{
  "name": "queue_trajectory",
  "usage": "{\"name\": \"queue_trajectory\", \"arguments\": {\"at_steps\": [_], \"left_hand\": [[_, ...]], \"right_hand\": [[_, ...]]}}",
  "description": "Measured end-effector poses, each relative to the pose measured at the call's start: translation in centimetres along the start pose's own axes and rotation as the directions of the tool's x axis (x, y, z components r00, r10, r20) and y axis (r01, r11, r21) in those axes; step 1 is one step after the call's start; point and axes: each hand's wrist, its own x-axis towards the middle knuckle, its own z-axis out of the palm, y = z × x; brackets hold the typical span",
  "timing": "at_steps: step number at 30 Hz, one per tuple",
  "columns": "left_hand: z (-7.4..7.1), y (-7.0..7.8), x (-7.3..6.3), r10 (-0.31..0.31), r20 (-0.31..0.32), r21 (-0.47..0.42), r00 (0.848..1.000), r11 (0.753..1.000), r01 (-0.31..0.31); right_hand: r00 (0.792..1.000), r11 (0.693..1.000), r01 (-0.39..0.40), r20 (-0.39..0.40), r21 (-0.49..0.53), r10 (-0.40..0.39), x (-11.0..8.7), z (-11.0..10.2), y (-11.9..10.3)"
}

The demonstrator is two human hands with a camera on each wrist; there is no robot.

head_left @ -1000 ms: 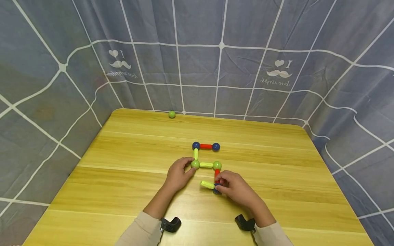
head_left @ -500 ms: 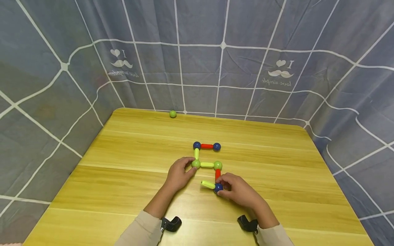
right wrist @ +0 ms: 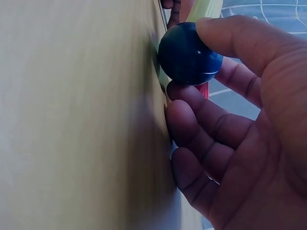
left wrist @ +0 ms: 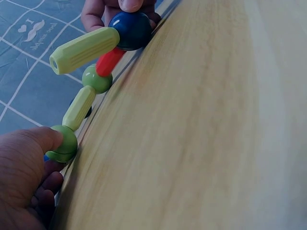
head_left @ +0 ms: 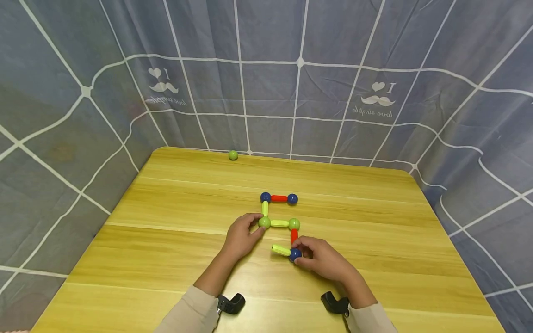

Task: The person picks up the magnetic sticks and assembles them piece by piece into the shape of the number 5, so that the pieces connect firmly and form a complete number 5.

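A zigzag chain of toy construction balls and rods lies on the table. My left hand (head_left: 243, 236) pinches the green ball (head_left: 264, 223) at its left bend, thumb on one side in the left wrist view. From there a yellow-green rod (head_left: 279, 223) leads to another green ball (head_left: 294, 224), then a red rod (head_left: 294, 236) runs toward me. At its near end, my right hand (head_left: 320, 256) holds a blue ball (right wrist: 187, 55) between thumb and fingers. A second yellow-green rod (left wrist: 85, 50) sticks out leftward from that ball, its far end free and seemingly raised.
Beyond my left hand, another yellow-green rod (head_left: 265, 209) joins a blue ball (head_left: 265, 197), a red rod (head_left: 279, 198) and a further blue ball (head_left: 292, 199). A loose green ball (head_left: 233, 155) sits at the table's back edge, before a grey-blue curtain (head_left: 266, 88).
My right hand's fingers have shifted slightly off the red rod, so more of the blue ball shows. The left hand and the chain stay put.
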Motion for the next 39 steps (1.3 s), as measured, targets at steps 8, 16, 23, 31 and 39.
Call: {"name": "queue_trajectory", "arguments": {"at_steps": [8,16,23,31,39], "left_hand": [[0.1,-0.1,0.0,-0.001,-0.009,0.002,1.000,1.000,0.001],[-0.1,-0.1,0.1,-0.034,0.017,-0.050,0.999,0.998,0.035],[-2.4,-0.5,1.7,-0.164,0.104,-0.183,0.981,0.966,0.181],[-7.0,-3.6,6.9,-0.138,0.183,-0.046,0.973,0.988,0.148],[-9.3,-5.7,12.7,-0.175,0.205,0.004,0.963,0.984,0.178]], "right_hand": [[1.000,1.000,-0.009,0.003,0.028,0.009,0.0,0.0,0.1],[1.000,0.999,-0.011,0.005,0.039,0.011,-0.1,0.1,0.3],[1.000,0.999,-0.012,0.000,0.042,0.012,-0.1,0.0,0.3],[1.000,0.998,-0.008,0.008,0.054,0.008,0.1,0.0,0.3],[1.000,0.998,-0.011,-0.002,0.058,0.011,0.0,0.0,0.6]]}}
